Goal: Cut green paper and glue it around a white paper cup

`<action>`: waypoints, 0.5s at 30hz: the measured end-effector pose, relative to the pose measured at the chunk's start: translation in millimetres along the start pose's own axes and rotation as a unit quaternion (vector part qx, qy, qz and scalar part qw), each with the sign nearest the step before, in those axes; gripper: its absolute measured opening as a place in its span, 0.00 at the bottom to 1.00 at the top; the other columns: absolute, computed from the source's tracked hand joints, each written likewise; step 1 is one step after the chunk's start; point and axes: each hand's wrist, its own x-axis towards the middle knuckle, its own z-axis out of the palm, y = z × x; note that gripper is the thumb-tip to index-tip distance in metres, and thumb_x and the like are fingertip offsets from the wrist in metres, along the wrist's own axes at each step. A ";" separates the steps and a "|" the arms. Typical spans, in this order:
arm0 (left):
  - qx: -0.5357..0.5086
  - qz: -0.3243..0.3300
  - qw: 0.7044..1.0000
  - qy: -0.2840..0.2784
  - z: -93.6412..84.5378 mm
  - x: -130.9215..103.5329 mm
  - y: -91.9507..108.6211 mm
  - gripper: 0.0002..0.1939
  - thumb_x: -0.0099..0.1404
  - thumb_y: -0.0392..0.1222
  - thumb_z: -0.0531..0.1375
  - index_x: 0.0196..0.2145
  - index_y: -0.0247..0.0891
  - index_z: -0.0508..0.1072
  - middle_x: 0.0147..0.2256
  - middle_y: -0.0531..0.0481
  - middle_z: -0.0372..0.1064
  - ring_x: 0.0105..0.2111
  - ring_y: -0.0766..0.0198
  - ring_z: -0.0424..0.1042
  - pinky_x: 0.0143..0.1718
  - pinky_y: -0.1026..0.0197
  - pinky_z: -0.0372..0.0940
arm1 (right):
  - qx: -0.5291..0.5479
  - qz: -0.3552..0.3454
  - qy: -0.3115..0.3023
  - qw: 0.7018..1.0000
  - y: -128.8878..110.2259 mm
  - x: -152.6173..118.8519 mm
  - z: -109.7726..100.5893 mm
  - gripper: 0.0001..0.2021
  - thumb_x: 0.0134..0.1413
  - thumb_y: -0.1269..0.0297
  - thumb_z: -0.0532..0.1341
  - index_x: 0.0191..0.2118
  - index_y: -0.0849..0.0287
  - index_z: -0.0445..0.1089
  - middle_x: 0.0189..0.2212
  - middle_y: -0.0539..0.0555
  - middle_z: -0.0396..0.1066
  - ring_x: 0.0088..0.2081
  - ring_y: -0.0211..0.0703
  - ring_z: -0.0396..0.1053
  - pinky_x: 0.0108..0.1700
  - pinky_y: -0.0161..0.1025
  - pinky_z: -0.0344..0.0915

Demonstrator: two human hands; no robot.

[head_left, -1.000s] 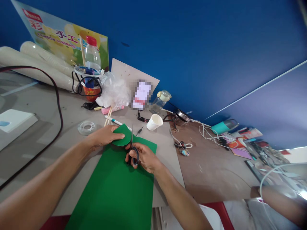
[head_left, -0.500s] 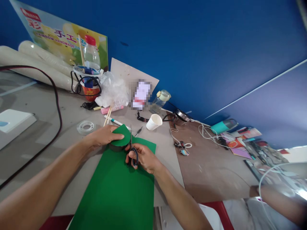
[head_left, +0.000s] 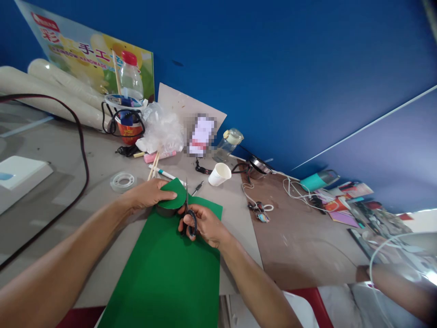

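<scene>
Between the thumb and fingers of my left hand (head_left: 148, 195) is a small green paper piece (head_left: 176, 186) with a curved near edge. Just under it shows a dark round rim (head_left: 166, 212); I cannot tell what it belongs to. My right hand (head_left: 209, 226) grips black-handled scissors (head_left: 192, 224), fingers in the loops. Their blades point away from me, close against the right edge of the green piece. Below both hands a large green sheet (head_left: 174, 278) lies on the table and runs over its front edge.
Behind the hands are a white paper cup (head_left: 219, 174), a marker (head_left: 167, 174), a tape roll (head_left: 122, 181) and wooden sticks (head_left: 154, 165). A lidded jug (head_left: 228, 145) and a plastic bag (head_left: 162, 127) stand farther back. At right appears another person's arm (head_left: 396, 282).
Hands and scissors stay almost in place. The green piece in my left hand has tilted very slightly, and a bit more of the dark rim under it shows.
</scene>
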 end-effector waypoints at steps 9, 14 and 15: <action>-0.009 -0.004 1.000 0.005 0.7 0.1 1.6 0.08 0.49 0.43 0.63 0.27 0.37 0.77 0.26 0.50 0.75 0.27 0.58 0.71 0.30 0.61 0.65 | -0.007 0.010 0.005 1.000 -0.7 0.7 -0.9 0.23 0.41 0.50 0.69 0.39 0.61 0.66 0.21 0.48 0.72 0.15 0.29 0.60 0.16 0.28 0.55; -0.027 0.000 1.000 0.000 -0.1 2.8 -4.5 0.07 0.50 0.43 0.63 0.27 0.37 0.76 0.26 0.51 0.74 0.27 0.59 0.71 0.30 0.62 0.65 | -0.027 0.003 0.012 1.000 -2.4 -0.4 0.2 0.23 0.41 0.48 0.68 0.38 0.61 0.66 0.20 0.47 0.71 0.14 0.29 0.59 0.15 0.28 0.53; -0.033 0.001 0.999 0.005 -0.1 3.3 -5.5 0.07 0.49 0.42 0.63 0.27 0.37 0.76 0.26 0.51 0.74 0.27 0.59 0.71 0.30 0.62 0.65 | -0.029 0.003 0.013 1.000 -2.7 -0.6 0.5 0.24 0.41 0.48 0.68 0.38 0.61 0.66 0.20 0.47 0.71 0.14 0.29 0.59 0.15 0.28 0.53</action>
